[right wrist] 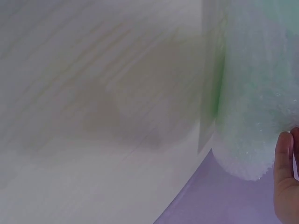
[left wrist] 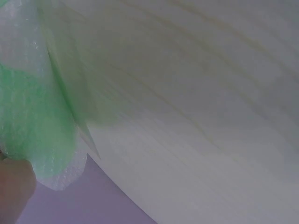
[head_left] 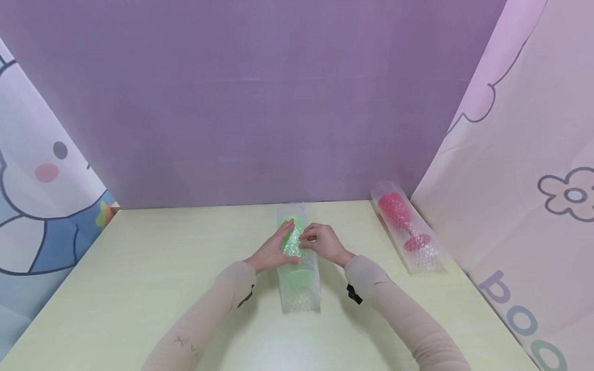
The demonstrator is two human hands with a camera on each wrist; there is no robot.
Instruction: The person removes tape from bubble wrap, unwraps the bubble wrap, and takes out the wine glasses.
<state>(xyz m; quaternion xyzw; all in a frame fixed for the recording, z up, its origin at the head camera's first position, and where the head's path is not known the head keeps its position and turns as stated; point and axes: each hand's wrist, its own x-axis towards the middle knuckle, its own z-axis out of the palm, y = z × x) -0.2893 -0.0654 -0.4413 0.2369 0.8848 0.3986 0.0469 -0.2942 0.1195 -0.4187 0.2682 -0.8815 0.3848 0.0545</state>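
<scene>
One green goblet (head_left: pixel 291 247) shows cloudily through shiny, translucent bubble wrap (head_left: pixel 301 300)

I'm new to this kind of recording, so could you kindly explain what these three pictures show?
There is no robot here: a person works with two bare hands. The wide picture comes from a camera on the head, looking forward and down; the two closer ones come from cameras on the left and right wrists.

On the pale table lie two items in clear bubble wrap. The green package is between the hands; the pink package, shaped rather like a goblet, lies apart near the table's right edge.

The left hand rests on the green package, thumb and fingers spread. The right hand, fingers bent, seems to pinch its wrap, though the exact grip is hard to see.
</scene>
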